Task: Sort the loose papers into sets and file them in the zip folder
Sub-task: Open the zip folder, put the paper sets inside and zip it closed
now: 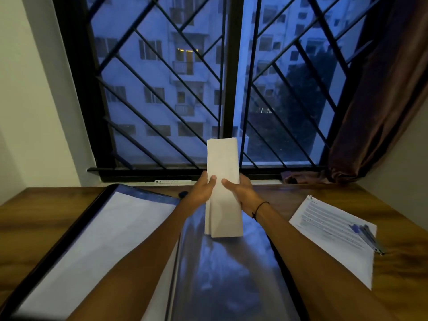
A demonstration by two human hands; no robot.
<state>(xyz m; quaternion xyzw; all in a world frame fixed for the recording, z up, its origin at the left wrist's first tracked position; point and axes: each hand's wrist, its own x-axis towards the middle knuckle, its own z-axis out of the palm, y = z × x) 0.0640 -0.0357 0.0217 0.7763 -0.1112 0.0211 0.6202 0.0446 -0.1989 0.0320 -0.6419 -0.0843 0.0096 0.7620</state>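
Head view: both hands' grip, left hand [202,190] and right hand [240,193], clasps folded matte papers [222,186].

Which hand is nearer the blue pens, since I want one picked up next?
Right. The right hand grips the folded papers, with the blue pens off to its right; the left hand is farther left.
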